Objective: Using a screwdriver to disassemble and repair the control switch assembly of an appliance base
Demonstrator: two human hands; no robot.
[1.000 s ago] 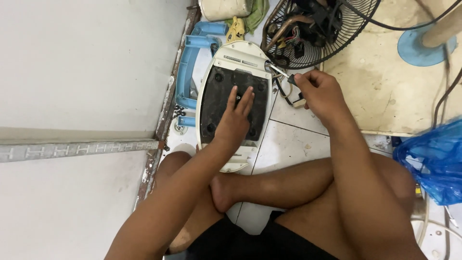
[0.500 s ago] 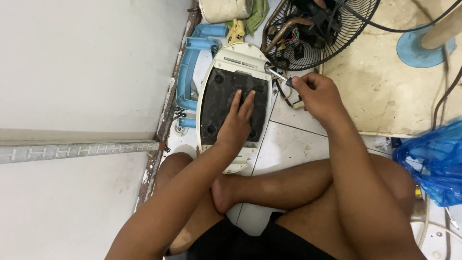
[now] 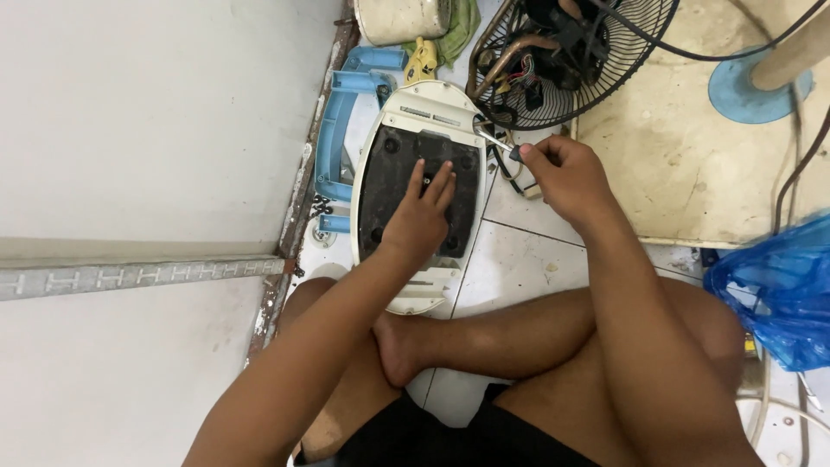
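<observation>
Right now I'm pressing my left hand [image 3: 421, 218] flat, fingers open, on the dark underside of the white fan base [image 3: 421, 186] lying on the floor betw. my knees. My right hand [image 3: 562, 175] is gripping a screwdriver [image 3: 497, 144], tip at the base's upper-right edge, w/ the fan grille [image 3: 605, 60] just beyond.

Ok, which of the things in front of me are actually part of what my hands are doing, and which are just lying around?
In hand:
- white oval base with dark panel, left hand pressed flat on it
- screwdriver, held by right hand, tip at the base's edge

Lying about:
- blue plastic frame
- wire fan guard
- blue plastic bag
- green cloth
</observation>
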